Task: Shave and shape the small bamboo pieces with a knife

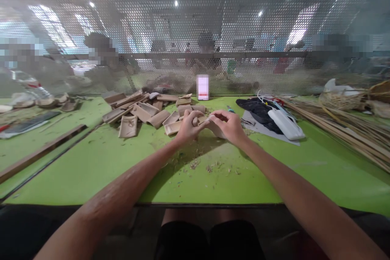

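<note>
— Any risk, nearest first?
— Perhaps sitting unsteadily if set down on loose, curly shavings (pixel 193 165) across the smooth green desk (pixel 213 191). Just beyond, above the desk, pinching a thin, curved, seemingly bamboo piece (pixel 217 129) with fingers of left hand (pixel 187 126) and right hand (pixel 230 126); possibly splitting under too hard a squeeze.
— And farther back?
— Heaped leftward: trough-shaped bamboo segments (pixel 158 119), matte, tan. Then an upright phone (pixel 203 86), flat; lastly, a perforated screen (pixel 170 24).

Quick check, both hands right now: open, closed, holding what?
Left hand: closed, fingers curled; what it holds cannot be told.
Right hand: closed, holding the pale curved piece by thumb and fingers.
</note>
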Demonstrator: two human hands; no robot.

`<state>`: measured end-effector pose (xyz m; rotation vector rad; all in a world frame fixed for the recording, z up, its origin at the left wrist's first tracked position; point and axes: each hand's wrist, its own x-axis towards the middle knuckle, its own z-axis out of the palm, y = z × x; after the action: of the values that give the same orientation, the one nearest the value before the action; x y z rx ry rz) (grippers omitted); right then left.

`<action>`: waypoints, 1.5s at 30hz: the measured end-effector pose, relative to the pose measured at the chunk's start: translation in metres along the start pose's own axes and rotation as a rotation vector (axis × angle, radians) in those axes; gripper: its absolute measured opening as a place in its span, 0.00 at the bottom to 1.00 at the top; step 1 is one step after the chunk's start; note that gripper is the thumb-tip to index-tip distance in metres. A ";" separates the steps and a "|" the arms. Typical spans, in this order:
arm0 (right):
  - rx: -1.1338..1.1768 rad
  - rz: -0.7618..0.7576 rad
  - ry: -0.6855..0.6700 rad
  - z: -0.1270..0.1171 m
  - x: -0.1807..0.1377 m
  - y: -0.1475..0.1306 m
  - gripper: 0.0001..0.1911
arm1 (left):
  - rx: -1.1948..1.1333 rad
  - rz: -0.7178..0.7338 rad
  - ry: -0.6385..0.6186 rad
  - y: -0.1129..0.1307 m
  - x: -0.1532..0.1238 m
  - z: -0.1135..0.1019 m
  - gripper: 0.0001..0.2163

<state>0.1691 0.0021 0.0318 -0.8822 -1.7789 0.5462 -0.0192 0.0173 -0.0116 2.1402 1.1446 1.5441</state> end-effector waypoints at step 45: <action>-0.737 -0.458 -0.014 0.025 -0.007 0.002 0.16 | -0.523 -0.324 -0.283 0.033 0.001 0.010 0.09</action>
<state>0.1475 -0.0014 0.0171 -0.8960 -2.1381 -0.4333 0.0040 -0.0016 0.0058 1.6614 0.8256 1.1840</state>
